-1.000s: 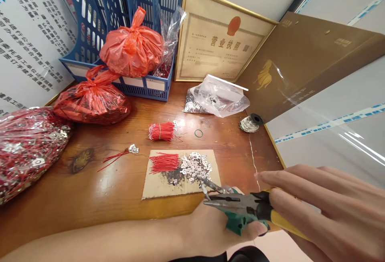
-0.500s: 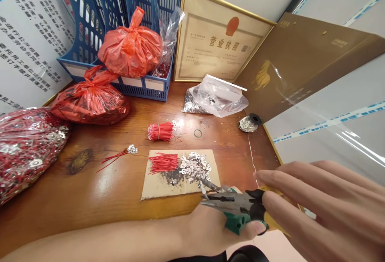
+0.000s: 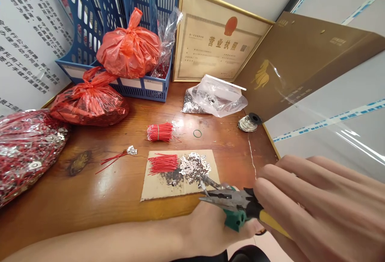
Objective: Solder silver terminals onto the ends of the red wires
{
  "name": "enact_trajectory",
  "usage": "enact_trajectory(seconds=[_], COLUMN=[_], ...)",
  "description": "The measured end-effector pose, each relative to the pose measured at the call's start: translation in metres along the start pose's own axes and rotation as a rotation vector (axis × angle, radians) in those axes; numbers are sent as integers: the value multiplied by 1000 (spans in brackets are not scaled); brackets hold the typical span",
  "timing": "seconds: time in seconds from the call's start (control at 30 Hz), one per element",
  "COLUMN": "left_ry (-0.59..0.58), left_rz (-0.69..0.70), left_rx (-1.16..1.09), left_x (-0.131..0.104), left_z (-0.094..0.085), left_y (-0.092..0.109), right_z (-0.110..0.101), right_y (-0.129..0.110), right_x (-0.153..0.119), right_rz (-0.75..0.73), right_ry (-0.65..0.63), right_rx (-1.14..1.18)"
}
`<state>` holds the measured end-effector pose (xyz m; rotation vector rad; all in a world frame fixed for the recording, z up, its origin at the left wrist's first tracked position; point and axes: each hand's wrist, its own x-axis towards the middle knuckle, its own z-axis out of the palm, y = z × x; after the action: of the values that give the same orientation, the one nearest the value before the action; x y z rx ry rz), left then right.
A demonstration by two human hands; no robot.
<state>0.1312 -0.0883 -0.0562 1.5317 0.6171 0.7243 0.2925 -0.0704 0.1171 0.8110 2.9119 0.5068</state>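
Left hand (image 3: 207, 228) closed round green-handled tool (image 3: 234, 220); right hand (image 3: 303, 210) clamped on needle-nose pliers (image 3: 230, 200). Metal tabs (image 3: 194, 166) lie near, presumably for reach.

Framed certificate (image 3: 221, 59) at 12-1 o'clock reads "营业执照", red emblem above, QR code at its right. White poster (image 3: 18, 57) at 10 o'clock: red "派", black "用工单位" legible, rest partly cropped. Brown panel (image 3: 306, 59), 2 o'clock: gold horse logo (image 3: 262, 74), small print unreadable.

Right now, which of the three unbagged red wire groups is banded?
The bundle beyond the cardboard: a greenish band circles it; the loose row and small bunch show none.
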Motion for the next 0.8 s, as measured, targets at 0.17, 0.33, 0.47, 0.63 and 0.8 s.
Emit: enact_trajectory(seconds=[0.17, 0.33, 0.47, 0.63, 0.8], left_ry=[8, 33, 79, 146, 193], left_rz=[-28, 21, 44, -3, -47], left_rx=[-27, -56, -60, -20, -24], left_x=[1, 1, 0, -4, -7], left_z=[1, 4, 7, 10, 16], left_y=[2, 3, -3, -12, -13], right_z=[1, 7, 6, 3, 4], right_y=[-1, 0, -2, -4, -4], right_x=[-1, -6, 2, 13, 11], right_rz=[41, 22, 36, 100, 79], right_ry=[-21, 13, 126, 108, 86], right_rx=[39, 22, 47, 68, 66])
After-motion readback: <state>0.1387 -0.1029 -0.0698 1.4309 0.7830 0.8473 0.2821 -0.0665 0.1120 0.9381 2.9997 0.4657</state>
